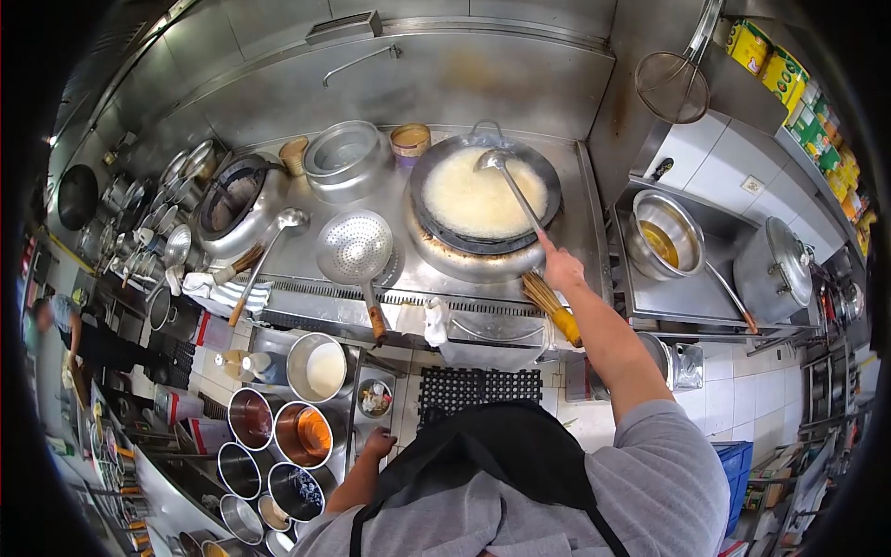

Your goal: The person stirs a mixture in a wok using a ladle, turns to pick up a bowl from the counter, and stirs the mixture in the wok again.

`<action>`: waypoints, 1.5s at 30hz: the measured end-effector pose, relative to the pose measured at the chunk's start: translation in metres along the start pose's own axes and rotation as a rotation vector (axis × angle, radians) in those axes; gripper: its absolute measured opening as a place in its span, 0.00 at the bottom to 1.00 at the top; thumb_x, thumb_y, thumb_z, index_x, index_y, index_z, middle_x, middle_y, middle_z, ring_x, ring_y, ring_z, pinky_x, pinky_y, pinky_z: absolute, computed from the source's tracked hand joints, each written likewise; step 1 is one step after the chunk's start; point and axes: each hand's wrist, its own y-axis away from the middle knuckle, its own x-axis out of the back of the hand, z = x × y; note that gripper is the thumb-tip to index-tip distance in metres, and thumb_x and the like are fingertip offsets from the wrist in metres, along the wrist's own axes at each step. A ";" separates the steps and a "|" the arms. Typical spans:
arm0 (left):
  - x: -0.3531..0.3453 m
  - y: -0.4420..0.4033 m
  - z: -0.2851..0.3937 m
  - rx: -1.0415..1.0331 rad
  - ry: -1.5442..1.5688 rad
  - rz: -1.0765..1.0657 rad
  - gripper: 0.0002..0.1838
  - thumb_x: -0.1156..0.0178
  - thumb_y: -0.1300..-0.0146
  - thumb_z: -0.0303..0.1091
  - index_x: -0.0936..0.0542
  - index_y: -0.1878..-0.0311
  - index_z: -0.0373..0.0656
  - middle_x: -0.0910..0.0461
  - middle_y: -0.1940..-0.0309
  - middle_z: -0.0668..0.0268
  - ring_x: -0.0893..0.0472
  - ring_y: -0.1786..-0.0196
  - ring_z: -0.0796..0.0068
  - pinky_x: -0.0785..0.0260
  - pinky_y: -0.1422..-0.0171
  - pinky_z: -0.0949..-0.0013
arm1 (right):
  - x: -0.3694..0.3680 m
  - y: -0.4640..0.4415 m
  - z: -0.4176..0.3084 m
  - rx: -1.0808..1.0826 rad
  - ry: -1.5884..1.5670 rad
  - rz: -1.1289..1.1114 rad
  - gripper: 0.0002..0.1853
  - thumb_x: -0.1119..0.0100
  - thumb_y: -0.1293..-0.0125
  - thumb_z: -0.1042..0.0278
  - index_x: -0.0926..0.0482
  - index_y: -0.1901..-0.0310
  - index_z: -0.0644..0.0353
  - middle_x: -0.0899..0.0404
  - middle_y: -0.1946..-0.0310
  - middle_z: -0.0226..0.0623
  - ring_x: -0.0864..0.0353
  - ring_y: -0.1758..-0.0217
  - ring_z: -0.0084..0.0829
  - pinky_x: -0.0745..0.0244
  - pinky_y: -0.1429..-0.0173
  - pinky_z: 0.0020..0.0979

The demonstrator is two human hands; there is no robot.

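Note:
My right hand is closed round the handle of a metal ladle, whose bowl rests in the pale, foamy liquid filling a large dark wok. Below that hand lies a bundled bamboo brush with a yellow wrap. My left hand hangs low beside the side counter, near a small container of mixed food bits; its fingers are too small to make out. On the stove left of the wok sits a perforated strainer with a wooden handle.
Another ladle, a stacked pot and a tin stand on the stove. Sauce pots crowd the lower left. At right are a bowl of oil and a lidded pot. Another person stands far left.

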 end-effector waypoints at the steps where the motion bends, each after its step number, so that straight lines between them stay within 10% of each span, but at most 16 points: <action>1: 0.005 0.010 -0.007 0.073 0.013 -0.064 0.28 0.33 0.44 0.41 0.24 0.41 0.39 0.16 0.60 0.51 0.14 0.59 0.58 0.20 0.58 0.56 | -0.002 -0.003 -0.004 0.008 -0.024 0.002 0.46 0.49 0.37 0.74 0.59 0.22 0.30 0.26 0.40 0.53 0.21 0.40 0.50 0.27 0.37 0.45; 10: 0.025 0.032 -0.037 0.268 0.165 -0.179 0.26 0.36 0.41 0.37 0.25 0.39 0.42 0.16 0.61 0.58 0.14 0.70 0.68 0.24 0.77 0.63 | -0.017 0.010 -0.047 0.004 -0.198 -0.046 0.46 0.47 0.37 0.71 0.59 0.22 0.31 0.21 0.48 0.59 0.21 0.44 0.54 0.28 0.38 0.48; 35: -0.017 -0.074 -0.038 -0.206 0.086 -0.161 0.16 0.36 0.44 0.39 0.17 0.56 0.41 0.17 0.69 0.56 0.16 0.74 0.64 0.21 0.63 0.62 | -0.016 0.121 -0.018 0.081 -0.089 -0.095 0.46 0.53 0.40 0.76 0.61 0.22 0.39 0.20 0.58 0.67 0.19 0.53 0.59 0.28 0.45 0.52; 45: -0.038 0.021 -0.015 0.170 0.132 -0.223 0.14 0.40 0.40 0.40 0.17 0.53 0.47 0.17 0.70 0.64 0.15 0.73 0.70 0.23 0.74 0.64 | 0.000 0.156 0.040 0.121 -0.023 -0.119 0.47 0.50 0.40 0.76 0.60 0.22 0.34 0.20 0.52 0.61 0.19 0.48 0.55 0.25 0.42 0.49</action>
